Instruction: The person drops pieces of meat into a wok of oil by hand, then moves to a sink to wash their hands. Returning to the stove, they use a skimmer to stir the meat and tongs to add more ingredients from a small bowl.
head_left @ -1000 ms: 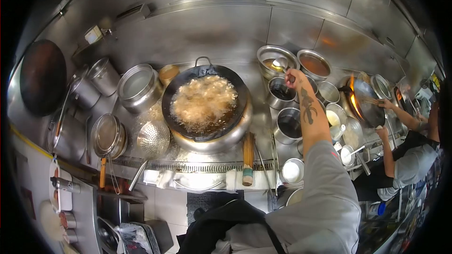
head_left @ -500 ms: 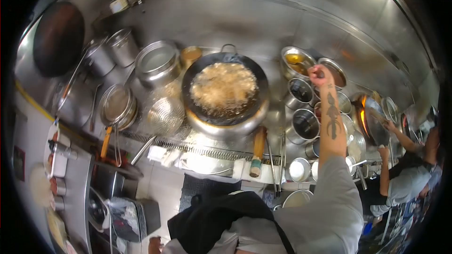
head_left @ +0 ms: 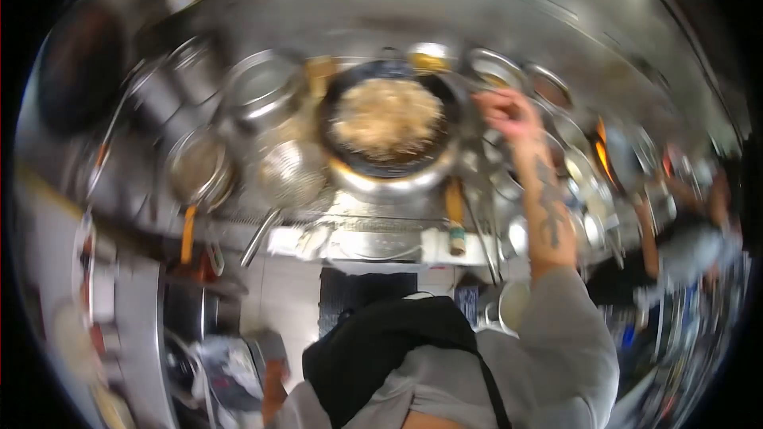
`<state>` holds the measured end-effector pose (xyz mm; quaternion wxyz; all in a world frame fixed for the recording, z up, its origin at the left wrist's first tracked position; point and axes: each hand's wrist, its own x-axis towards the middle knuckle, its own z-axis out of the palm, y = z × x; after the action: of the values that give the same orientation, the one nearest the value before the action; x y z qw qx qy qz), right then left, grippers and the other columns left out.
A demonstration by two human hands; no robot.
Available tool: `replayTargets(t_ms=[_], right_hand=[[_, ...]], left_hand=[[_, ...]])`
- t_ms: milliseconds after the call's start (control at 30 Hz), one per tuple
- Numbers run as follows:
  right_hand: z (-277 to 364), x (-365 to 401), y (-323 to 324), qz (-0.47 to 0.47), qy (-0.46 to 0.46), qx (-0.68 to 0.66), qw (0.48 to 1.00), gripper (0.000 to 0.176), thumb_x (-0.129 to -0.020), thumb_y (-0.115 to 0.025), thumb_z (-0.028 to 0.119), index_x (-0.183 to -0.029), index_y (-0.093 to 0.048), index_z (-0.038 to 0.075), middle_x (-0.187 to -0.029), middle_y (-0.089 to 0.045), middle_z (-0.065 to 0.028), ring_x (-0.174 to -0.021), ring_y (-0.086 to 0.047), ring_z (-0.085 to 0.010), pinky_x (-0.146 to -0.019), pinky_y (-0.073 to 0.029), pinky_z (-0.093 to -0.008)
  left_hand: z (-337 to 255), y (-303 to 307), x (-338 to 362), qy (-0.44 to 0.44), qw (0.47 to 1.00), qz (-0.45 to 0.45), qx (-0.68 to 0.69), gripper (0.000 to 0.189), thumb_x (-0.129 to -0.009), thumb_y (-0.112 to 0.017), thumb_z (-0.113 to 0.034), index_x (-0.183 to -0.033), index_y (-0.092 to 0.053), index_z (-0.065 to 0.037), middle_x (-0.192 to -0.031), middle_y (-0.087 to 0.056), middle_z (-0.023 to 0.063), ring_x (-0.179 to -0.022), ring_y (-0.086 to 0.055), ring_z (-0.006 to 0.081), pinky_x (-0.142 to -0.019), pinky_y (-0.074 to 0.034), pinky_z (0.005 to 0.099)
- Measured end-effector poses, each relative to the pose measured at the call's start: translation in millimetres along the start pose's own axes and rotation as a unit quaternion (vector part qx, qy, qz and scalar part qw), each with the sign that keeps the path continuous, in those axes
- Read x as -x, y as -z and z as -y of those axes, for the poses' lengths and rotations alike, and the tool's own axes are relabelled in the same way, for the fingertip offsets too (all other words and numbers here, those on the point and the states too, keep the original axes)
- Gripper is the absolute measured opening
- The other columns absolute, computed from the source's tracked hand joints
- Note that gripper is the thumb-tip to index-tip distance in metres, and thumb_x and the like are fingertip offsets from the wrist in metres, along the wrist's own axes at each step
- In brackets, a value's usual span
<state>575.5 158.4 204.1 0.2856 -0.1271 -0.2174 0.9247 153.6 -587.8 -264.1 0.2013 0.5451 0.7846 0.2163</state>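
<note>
My right hand (head_left: 509, 114) is closed, apparently round the handle of a ladle, beside the wok's right rim; blur hides the handle. The ladle (head_left: 429, 57) holds yellow liquid and hangs at the wok's far right edge. A black wok (head_left: 332, 139) sits on the round burner, filled with bubbling, foaming oil that has pale food in it. To the right of the wok, a metal pot (head_left: 494, 70) stands near my hand. Low in the picture is my left hand (head_left: 274, 377), away from the stove; its fingers cannot be made out.
A perforated strainer (head_left: 292, 173) lies left of the wok. Farther left are a sieve (head_left: 199, 165) and a large pot (head_left: 262, 89). A wooden-handled tool (head_left: 455, 214) rests at the counter's front. On the right a co-worker (head_left: 675, 254) stands near a flaming wok (head_left: 622, 151).
My right hand has moved left from the pots towards the wok, bringing the ladle of yellow liquid out of the pot. The camera view has shifted and blurred.
</note>
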Motion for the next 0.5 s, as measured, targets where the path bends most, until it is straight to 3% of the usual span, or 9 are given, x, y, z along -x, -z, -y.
replayTargets(t_ms=[33,67,100,133,167,233,300,367,500], right_hand=[[-15,-3,-3,0.02,-0.016,0.015,1.0,0.02,-0.081,-0.053,0.008,-0.068,-0.039,0.01,-0.058,-0.036,0.003,-0.047,-0.032,-0.0084,-0.044,-0.027,-0.0224],[-26,-10,3,-0.028,-0.01,-0.001,1.0,0.015,-0.081,-0.052,0.01,-0.071,-0.041,0.008,-0.058,-0.036,0.0037,-0.047,-0.031,-0.0075,-0.043,-0.026,-0.0218],[-37,-15,9,-0.075,-0.003,-0.016,0.997,0.012,-0.082,-0.052,0.012,-0.075,-0.044,0.007,-0.057,-0.036,0.0043,-0.046,-0.03,-0.0065,-0.042,-0.025,-0.0212],[-42,-25,19,-0.049,-0.035,0.068,0.996,0.016,-0.08,-0.051,0.013,-0.069,-0.041,0.01,-0.058,-0.039,0.0034,-0.048,-0.035,-0.0068,-0.043,-0.026,-0.0217],[-56,-24,1,-0.133,-0.023,0.096,0.986,0.018,-0.08,-0.051,0.014,-0.065,-0.042,0.01,-0.058,-0.039,0.0032,-0.049,-0.039,-0.0075,-0.042,-0.027,-0.0224],[-73,-21,-14,-0.164,-0.035,0.255,0.952,0.013,-0.079,-0.051,0.012,-0.067,-0.05,0.007,-0.055,-0.045,0.0005,-0.047,-0.045,-0.0085,-0.041,-0.03,-0.0236],[-81,-13,-18,-0.224,-0.021,0.444,0.867,0.009,-0.078,-0.053,0.011,-0.072,-0.055,0.005,-0.053,-0.048,-0.0012,-0.044,-0.045,-0.0089,-0.038,-0.031,-0.0249],[-83,-2,-25,-0.25,0.005,0.613,0.749,0.008,-0.077,-0.054,0.011,-0.077,-0.058,0.004,-0.053,-0.05,-0.0024,-0.042,-0.045,-0.0091,-0.036,-0.031,-0.0259],[-59,25,-48,-0.221,0.065,0.627,0.744,0.016,-0.076,-0.056,0.012,-0.088,-0.061,0.002,-0.054,-0.05,-0.0013,-0.04,-0.043,-0.0076,-0.034,-0.029,-0.024]], left_hand=[[-5,5,-28,0.16,0.979,0.055,0.118,0.024,-0.084,-0.056,-0.024,-0.105,-0.06,-0.013,-0.081,-0.061,0.013,-0.064,-0.061,0.0272,-0.058,-0.051,0.0401],[-8,8,-61,0.287,0.933,0.08,0.203,0.024,-0.084,-0.056,-0.024,-0.105,-0.06,-0.013,-0.081,-0.061,0.013,-0.064,-0.061,0.0271,-0.058,-0.051,0.0401],[-12,11,-93,0.348,0.903,0.1,0.232,0.024,-0.084,-0.056,-0.024,-0.105,-0.06,-0.012,-0.08,-0.061,0.0129,-0.064,-0.061,0.027,-0.058,-0.051,0.0401],[-16,13,-119,0.362,0.894,0.116,0.238,0.024,-0.084,-0.056,-0.024,-0.105,-0.06,-0.012,-0.08,-0.061,0.0129,-0.064,-0.061,0.0269,-0.058,-0.051,0.0401],[-21,15,-142,0.37,0.889,0.124,0.24,0.024,-0.084,-0.056,-0.024,-0.105,-0.06,-0.012,-0.08,-0.061,0.0129,-0.064,-0.061,0.0268,-0.058,-0.051,0.0402],[-32,25,-176,0.376,0.886,0.129,0.24,0.024,-0.084,-0.056,-0.024,-0.104,-0.06,-0.012,-0.08,-0.061,0.0128,-0.064,-0.061,0.0266,-0.058,-0.051,0.0402],[-35,40,-197,0.381,0.884,0.119,0.243,0.024,-0.085,-0.056,-0.024,-0.104,-0.06,-0.012,-0.08,-0.06,0.0128,-0.064,-0.061,0.0263,-0.058,-0.05,0.0402],[-37,56,-208,0.39,0.882,0.103,0.243,0.024,-0.085,-0.055,-0.025,-0.104,-0.06,-0.012,-0.079,-0.06,0.0127,-0.064,-0.061,0.0261,-0.058,-0.05,0.0402],[-34,85,-202,0.417,0.872,0.056,0.251,0.024,-0.085,-0.055,-0.025,-0.104,-0.059,-0.011,-0.079,-0.06,0.0126,-0.064,-0.06,0.0257,-0.058,-0.05,0.0403]])
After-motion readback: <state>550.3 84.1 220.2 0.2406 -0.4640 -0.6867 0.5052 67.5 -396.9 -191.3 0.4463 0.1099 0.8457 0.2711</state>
